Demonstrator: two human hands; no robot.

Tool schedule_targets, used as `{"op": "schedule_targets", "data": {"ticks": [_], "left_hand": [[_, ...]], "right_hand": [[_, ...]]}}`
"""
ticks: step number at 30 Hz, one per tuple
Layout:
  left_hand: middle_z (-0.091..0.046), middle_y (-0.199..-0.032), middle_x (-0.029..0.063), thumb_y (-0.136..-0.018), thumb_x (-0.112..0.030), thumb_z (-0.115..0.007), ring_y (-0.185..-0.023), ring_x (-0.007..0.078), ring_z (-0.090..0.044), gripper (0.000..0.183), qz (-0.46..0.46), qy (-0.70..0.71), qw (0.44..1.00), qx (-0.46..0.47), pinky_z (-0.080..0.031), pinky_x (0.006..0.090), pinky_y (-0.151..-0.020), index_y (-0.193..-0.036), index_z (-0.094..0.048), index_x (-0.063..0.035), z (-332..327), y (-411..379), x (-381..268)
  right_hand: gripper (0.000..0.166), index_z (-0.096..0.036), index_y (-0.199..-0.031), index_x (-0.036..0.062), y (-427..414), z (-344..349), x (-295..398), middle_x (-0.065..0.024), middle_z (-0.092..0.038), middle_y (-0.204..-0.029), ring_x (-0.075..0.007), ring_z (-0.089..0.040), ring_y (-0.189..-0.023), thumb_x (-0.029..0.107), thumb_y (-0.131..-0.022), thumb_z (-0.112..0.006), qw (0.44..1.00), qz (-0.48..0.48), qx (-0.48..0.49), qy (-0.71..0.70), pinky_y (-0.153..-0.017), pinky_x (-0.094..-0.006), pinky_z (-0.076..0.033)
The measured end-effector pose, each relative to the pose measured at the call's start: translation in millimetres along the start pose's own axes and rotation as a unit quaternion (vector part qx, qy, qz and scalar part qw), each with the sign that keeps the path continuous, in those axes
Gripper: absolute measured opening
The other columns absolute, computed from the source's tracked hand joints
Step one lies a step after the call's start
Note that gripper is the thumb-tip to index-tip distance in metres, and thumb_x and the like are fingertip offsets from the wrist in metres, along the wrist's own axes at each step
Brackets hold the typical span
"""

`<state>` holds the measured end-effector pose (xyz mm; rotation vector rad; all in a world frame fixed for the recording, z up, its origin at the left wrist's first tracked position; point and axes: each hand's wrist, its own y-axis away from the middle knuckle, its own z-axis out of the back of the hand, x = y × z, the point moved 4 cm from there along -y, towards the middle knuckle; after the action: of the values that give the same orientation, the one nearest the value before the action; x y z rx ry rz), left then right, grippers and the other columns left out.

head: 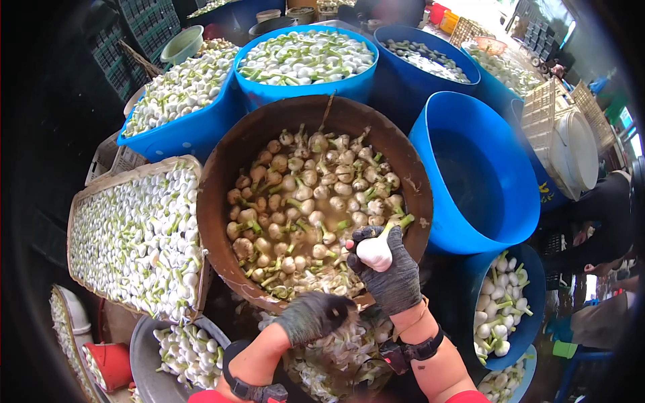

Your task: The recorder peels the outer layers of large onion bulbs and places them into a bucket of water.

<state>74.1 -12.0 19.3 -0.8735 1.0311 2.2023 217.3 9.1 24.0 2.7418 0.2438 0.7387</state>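
In a dark glove, my right hand (390,272) grips a clean white garlic bulb (375,253) with a short green stem. It hovers over the near right rim of a brown round tub (308,102). Unpeeled garlic bulbs (345,174) with dirty skins float in murky water inside this tub, and loose peelings gather at its near edge. My left hand (317,317), also gloved, is over the near rim with fingers curled. Motion blur hides whether anything is in it. Below both hands lies a heap of garlic skins (337,360).
Blue tubs of peeled garlic (307,58) stand behind, and a blue tub of water (468,176) at right. A full rectangular basket (75,242) is at left, near a grey metal basin (146,352) and a red bucket (113,370). Another person (599,226) is at far right.
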Motion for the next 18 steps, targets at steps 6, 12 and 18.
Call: {"op": "schedule_targets", "data": {"ticks": [6,12,18], "left_hand": [[-0.054,-0.120,0.0108,-0.081,-0.008,-0.069,-0.099,0.0197,-0.059,0.066,-0.119,0.585,0.776,-0.206,-0.051,0.0349,-0.084,-0.138,-0.036,-0.0088,18.1,-9.9,-2.7],[-0.063,-0.085,0.0049,-0.082,-0.011,-0.066,-0.074,0.0121,-0.060,0.014,0.105,0.354,0.802,-0.470,-0.050,0.0244,-0.065,-0.093,-0.064,-0.0024,72.9,144.3,95.7],[-0.057,-0.090,0.0042,-0.083,-0.014,-0.056,-0.086,0.0171,-0.058,0.013,0.360,-0.026,0.847,-0.389,-0.046,0.0289,-0.073,-0.087,-0.064,-0.0046,51.3,309.6,115.5]], "right_hand": [[0.053,-0.058,-0.116,0.0010,3.1,-19.4,-9.0,-0.0100,-0.059,-0.115,-0.0190,-0.054,-0.110,0.046,-0.098,-0.036,0.869,0.243,0.125,0.413,-0.097,-0.0307,-0.039],[0.047,-0.059,-0.107,-0.0007,-25.8,35.3,25.6,-0.0108,-0.066,-0.104,-0.0232,-0.063,-0.096,0.041,-0.098,-0.040,0.957,0.201,-0.084,0.194,-0.092,-0.0349,-0.046],[0.038,-0.060,-0.106,-0.0025,-19.4,32.1,10.9,-0.0135,-0.065,-0.103,-0.0232,-0.064,-0.091,0.030,-0.099,-0.043,0.977,0.124,-0.044,0.167,-0.086,-0.0335,-0.050]]}}
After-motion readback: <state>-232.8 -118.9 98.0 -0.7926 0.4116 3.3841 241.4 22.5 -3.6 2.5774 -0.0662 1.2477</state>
